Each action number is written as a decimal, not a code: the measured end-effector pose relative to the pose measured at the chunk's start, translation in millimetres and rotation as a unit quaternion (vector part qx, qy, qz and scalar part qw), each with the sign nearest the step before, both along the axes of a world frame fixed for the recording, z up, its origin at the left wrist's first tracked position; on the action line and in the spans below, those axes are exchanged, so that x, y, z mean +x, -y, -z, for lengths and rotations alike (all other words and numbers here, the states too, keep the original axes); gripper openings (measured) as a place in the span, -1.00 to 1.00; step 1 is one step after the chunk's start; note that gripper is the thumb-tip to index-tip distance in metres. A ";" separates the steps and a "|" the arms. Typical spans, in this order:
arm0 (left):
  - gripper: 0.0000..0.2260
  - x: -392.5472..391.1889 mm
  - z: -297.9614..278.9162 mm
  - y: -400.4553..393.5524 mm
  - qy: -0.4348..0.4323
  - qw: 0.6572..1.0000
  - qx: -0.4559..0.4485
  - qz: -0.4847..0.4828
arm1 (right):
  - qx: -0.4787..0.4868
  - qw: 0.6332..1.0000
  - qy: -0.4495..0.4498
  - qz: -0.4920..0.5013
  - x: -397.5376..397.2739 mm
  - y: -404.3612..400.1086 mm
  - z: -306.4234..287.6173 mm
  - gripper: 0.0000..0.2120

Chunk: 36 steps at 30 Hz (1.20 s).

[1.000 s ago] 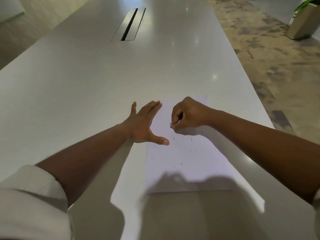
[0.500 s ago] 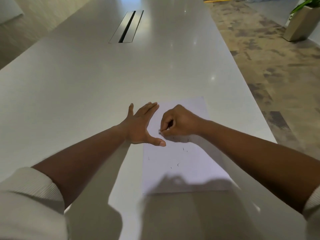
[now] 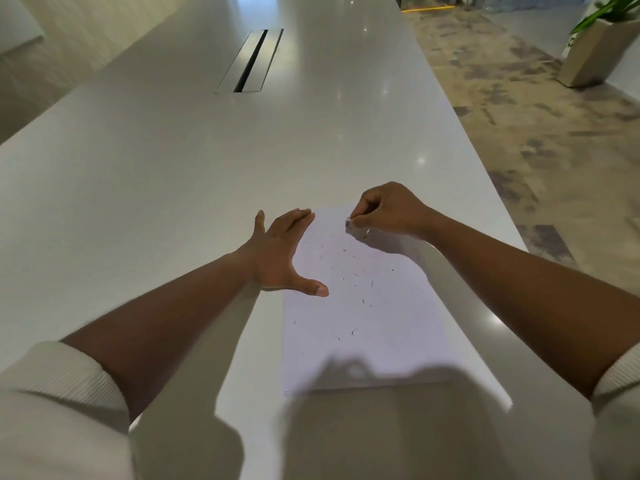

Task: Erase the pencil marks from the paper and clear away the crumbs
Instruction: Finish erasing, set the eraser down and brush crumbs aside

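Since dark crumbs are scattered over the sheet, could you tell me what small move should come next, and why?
Probably keep rubbing with the eraser pinched in the right hand near the paper's far edge, while the left hand lies flat on its left edge; sweeping the crumbs can wait.

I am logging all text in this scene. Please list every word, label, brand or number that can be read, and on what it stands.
No readable text anywhere.
Paper: only small dark crumbs, no legible writing.
Eraser pinched in the right hand: no legible label.
Planter: a small dark mark at its edge, too blurred to read.
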<state>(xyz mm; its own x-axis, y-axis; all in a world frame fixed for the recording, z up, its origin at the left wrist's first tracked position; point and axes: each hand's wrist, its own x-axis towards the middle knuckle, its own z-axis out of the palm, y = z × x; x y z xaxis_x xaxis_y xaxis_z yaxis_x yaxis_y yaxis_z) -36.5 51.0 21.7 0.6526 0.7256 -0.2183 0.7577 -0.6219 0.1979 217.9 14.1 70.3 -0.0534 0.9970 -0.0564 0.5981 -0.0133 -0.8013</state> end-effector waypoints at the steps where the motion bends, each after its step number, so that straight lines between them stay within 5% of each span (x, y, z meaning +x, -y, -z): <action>1: 0.37 0.5 -0.5 -0.6 -0.001 1.000 0.002 0.002 | -0.014 1.000 -0.006 -0.004 5.4 2.2 -0.6 -0.97; 19: 0.34 34.8 -14.5 18.1 -0.010 0.999 0.000 0.053 | -0.028 0.999 0.037 0.008 22.0 25.7 12.3 -0.89; 29: 0.34 78.5 -8.5 55.9 0.062 0.994 -0.021 0.089 | 0.016 1.000 0.008 0.020 27.4 50.9 3.9 -0.92; 36: 0.34 82.7 -2.9 80.1 0.046 0.994 -0.024 0.097 | -0.014 0.998 0.038 -0.041 31.5 86.1 -1.9 -0.95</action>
<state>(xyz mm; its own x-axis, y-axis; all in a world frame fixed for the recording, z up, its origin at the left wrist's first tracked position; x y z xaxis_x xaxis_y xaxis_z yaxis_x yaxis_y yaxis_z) 46.2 -29.1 24.6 0.7983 0.5736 -0.1836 0.6015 -0.7430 0.2937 249.4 -72.0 72.2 -0.1294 0.9874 -0.0914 0.6566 0.0163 -0.7541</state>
